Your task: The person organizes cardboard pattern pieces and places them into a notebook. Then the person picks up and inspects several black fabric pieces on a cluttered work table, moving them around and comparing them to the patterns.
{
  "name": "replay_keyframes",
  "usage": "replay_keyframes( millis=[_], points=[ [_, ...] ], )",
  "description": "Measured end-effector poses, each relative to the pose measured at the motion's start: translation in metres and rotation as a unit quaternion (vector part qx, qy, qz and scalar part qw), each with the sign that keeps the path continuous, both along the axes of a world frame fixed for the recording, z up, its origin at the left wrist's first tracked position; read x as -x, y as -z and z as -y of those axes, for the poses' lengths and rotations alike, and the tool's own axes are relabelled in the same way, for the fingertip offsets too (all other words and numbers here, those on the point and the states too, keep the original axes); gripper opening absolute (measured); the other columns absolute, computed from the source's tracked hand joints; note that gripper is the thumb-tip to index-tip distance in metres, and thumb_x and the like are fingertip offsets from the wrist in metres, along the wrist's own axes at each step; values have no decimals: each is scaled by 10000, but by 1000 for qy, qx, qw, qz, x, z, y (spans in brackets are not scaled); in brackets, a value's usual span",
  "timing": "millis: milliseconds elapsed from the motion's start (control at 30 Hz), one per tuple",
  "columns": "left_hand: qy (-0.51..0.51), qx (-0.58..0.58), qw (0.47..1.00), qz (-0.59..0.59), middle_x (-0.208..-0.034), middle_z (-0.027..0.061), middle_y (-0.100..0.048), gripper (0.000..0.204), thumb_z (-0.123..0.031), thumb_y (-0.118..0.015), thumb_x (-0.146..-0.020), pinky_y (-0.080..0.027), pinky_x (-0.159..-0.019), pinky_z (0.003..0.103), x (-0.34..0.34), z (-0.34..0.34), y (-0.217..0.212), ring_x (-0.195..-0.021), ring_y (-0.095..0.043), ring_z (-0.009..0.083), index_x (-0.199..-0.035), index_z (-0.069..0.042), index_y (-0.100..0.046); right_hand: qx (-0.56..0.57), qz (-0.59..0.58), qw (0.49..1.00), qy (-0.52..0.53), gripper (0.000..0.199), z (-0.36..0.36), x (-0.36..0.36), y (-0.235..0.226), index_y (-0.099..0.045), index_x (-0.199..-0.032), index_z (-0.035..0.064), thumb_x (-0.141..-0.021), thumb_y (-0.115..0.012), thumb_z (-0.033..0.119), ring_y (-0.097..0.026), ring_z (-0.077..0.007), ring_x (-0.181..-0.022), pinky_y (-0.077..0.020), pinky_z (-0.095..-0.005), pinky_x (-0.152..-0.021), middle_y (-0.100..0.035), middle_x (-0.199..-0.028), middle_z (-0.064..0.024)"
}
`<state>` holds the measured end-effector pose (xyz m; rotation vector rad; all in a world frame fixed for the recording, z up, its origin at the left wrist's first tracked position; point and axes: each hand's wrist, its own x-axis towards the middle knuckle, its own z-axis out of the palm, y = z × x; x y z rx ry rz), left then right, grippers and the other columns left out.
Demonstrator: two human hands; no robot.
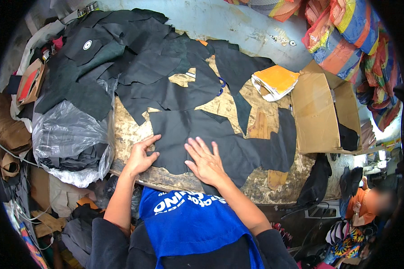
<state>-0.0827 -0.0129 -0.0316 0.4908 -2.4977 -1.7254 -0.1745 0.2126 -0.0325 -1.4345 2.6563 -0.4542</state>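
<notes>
A black sheet that looks like leather [175, 130], with an uneven outline, lies flat on the worn wooden table [125, 134] in front of me. My right hand [205, 162] rests palm down on it, fingers spread. At the sheet's left edge is my left hand [142, 156], its thumb and forefinger apart and the fingertips touching the border. Neither hand grips anything. More black pieces [166, 89] overlap just beyond the sheet. Between them two small blue loops [221, 87] show, perhaps scissor handles; the rest of that item is hidden.
Dark pieces heap up at the far left, above a clear plastic bag [72, 130] of black scraps. An orange and white folded bundle [276, 81] sits beside an open cardboard box [316, 114] on the right. Colourful woven sacks [336, 49] stand behind. Another person [366, 206] is at far right.
</notes>
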Motion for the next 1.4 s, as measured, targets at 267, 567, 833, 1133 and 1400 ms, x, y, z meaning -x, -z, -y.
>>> replay_keyframes(
  millis=[267,567,833,1133,1400],
  points=[
    [-6,62,998,-32,-1273,187,-516,573,17,-621,-662,-452,-802,261,-2,-2,2,-1092,-542,199,-1222,-93,-562,-23,-41,963,266,812,-15,55,8,-340,-1374,59,-793,-506,601,-156,-333,-1371,-123,-611,-1043,-237,-1461,-172],
    [-42,-13,998,-45,-930,29,-524,610,46,-684,-659,-412,-607,194,3,-15,-8,-687,-379,68,-1241,-77,-551,143,-4,930,339,306,-25,87,-8,-623,-843,19,-788,-656,319,-596,-324,-855,-443,-445,-755,-629,-867,-171],
    [32,-263,947,-179,-996,6,-501,661,124,-659,-672,-416,-761,192,8,-20,-75,-819,-465,76,-1293,26,-456,457,86,856,225,143,-83,72,-112,-514,-857,-10,-881,-600,101,-449,-37,-672,-391,-193,-556,-511,-728,16],
    [132,-278,917,-254,-1265,131,-487,706,91,-664,-701,-401,-947,290,24,-29,-129,-1085,-517,173,-1340,49,-365,500,39,837,218,136,-108,55,-168,-486,-909,6,-891,-581,102,-422,-34,-660,-363,-179,-553,-491,-749,8],
    [96,-372,900,-206,-1274,160,-483,733,117,-640,-683,-445,-918,305,20,-19,-119,-1080,-543,197,-1347,61,-335,443,70,861,241,131,-97,67,-157,-512,-868,23,-863,-600,120,-439,-52,-546,-357,-224,-470,-539,-678,-6]
  ],
)
